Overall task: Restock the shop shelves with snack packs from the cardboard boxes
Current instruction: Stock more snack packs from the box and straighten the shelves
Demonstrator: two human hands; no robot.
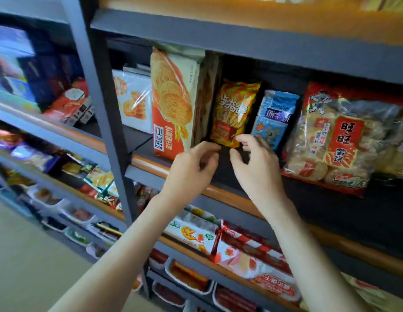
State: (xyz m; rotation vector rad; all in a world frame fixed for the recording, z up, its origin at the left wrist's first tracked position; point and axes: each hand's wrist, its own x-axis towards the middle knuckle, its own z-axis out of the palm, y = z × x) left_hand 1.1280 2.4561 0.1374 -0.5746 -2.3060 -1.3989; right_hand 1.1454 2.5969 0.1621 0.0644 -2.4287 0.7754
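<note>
yellow-orange snack pack [235,109] upright, set well back from the front edge of the shelf [227,195], between the tall biscuit bag [173,104] on its left and the blue pack [274,115] on its right. left hand [191,170] just below its lower left corner, fingers loosely curled, holding nothing. right hand [256,163] at the lower right corner, index tip against the wrapper; cannot tell whether pinching or only touching. probably the settling step. could tip forward once released, with nothing propping its front. could slide out if a finger snags the wrapper on withdrawal. could topple the blue pack with a careless knuckle.
</note>
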